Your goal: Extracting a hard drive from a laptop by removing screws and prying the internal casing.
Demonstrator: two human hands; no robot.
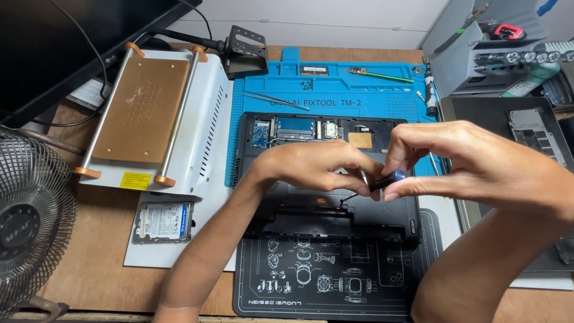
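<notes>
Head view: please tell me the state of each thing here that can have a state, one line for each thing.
laptop: upside down, bottom cover off, boards exposed
screwdriver: held in both hands, tip down on the laptop
left hand: closed on the screwdriver shaft
right hand: closed on the screwdriver handle
hard drive: out of the laptop, lying flat
fan: cannot tell if running
monitor: screen dark
</notes>
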